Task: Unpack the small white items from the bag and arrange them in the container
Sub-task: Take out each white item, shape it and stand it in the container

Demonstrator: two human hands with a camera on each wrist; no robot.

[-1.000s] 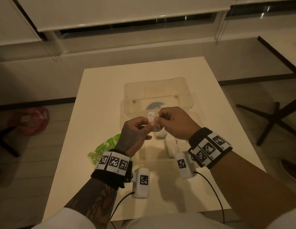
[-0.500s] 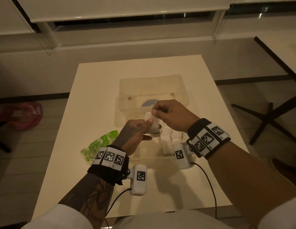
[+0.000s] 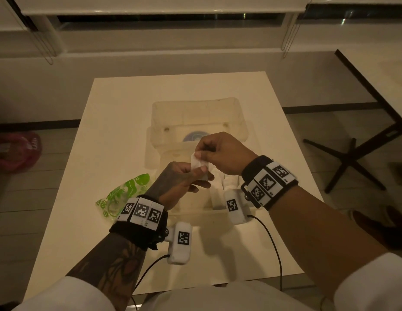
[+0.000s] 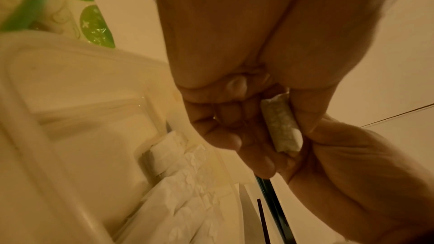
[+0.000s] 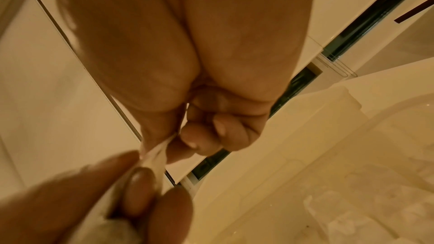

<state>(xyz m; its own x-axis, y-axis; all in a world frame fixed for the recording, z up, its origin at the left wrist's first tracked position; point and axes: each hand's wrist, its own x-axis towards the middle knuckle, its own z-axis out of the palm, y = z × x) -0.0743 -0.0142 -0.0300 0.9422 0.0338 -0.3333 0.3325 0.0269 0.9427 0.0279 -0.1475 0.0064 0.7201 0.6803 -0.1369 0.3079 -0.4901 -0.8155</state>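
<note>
A small white packet [image 3: 196,163] hangs over the near part of the clear plastic container [image 3: 155,140], held by both hands. My left hand [image 3: 184,178] grips its lower part; the left wrist view shows the packet [image 4: 283,125] between thumb and curled fingers. My right hand [image 3: 214,149] pinches the packet's top edge [image 5: 152,152] between thumb and forefinger. More white packets [image 3: 218,187] lie in a row inside the container, partly hidden by my right wrist. The green-printed clear bag [image 3: 126,193] lies flat on the table left of my left wrist.
The container sits mid-table on a white table [image 3: 119,122], its far half holding a round blue-grey disc [image 3: 194,138]. A red object [image 3: 16,151] lies on the floor at left. A dark table leg [image 3: 350,158] stands at right.
Both hands have kept their hold on the white packet and sunk slightly toward the container. The right hand's pinch now sits above the left hand's fingers, drawing the packet's top edge upward.
</note>
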